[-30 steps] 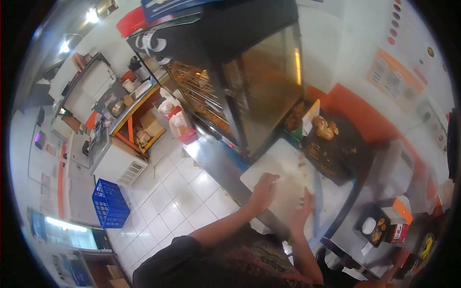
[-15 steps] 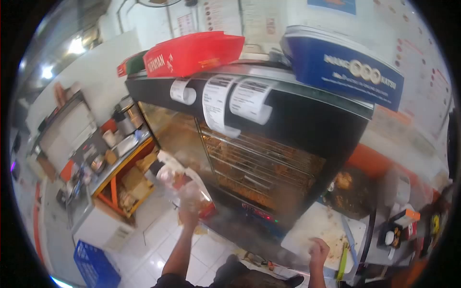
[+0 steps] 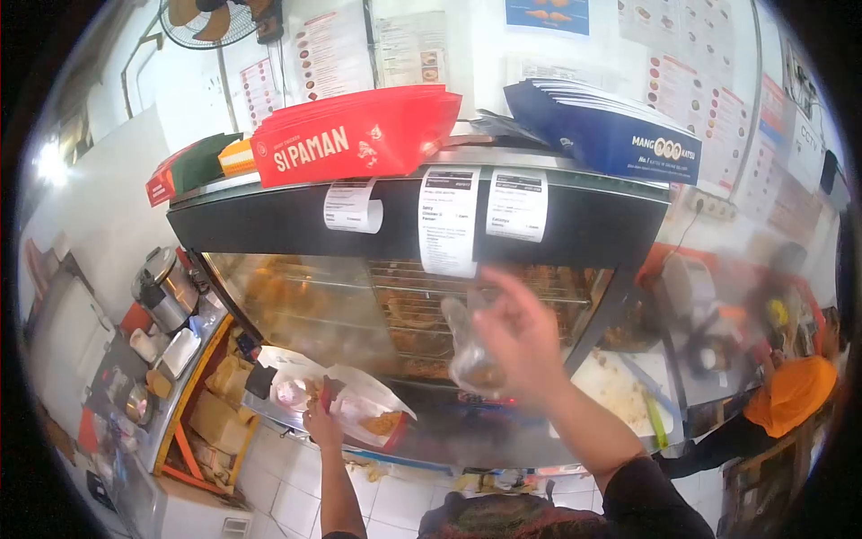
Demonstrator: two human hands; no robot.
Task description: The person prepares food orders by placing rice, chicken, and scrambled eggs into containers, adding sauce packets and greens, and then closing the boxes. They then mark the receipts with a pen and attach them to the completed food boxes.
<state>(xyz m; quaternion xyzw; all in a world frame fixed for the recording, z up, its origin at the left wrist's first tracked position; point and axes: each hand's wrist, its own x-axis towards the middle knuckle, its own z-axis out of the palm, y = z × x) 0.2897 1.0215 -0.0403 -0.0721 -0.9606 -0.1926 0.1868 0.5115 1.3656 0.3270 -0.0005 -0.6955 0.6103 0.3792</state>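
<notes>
My left hand [image 3: 321,422] is closed at the near edge of an opened paper box [image 3: 368,388] with a white inside and red outer edges. Fried food [image 3: 383,423] lies in the box's right part, and a pale bundle [image 3: 293,393] at its left. Blurred by motion, my right hand [image 3: 525,337] is raised before the glass food warmer [image 3: 404,220], index finger stretched toward the hanging receipts. A clear plastic bag [image 3: 474,359] with brownish food hangs from its other fingers. The middle receipt [image 3: 447,225] hangs just above that hand.
Red folded boxes [image 3: 359,135] and blue ones [image 3: 611,139] lie on the warmer. To the right are a white cutting board [image 3: 615,395], a green-handled knife [image 3: 655,420] and another person in orange [image 3: 792,395]. A metal pot [image 3: 169,287] stands at left.
The view has turned and levelled. My right hand has risen from beside the cutting board to the receipts, now with the bag. My left hand has lowered to the box's near edge.
</notes>
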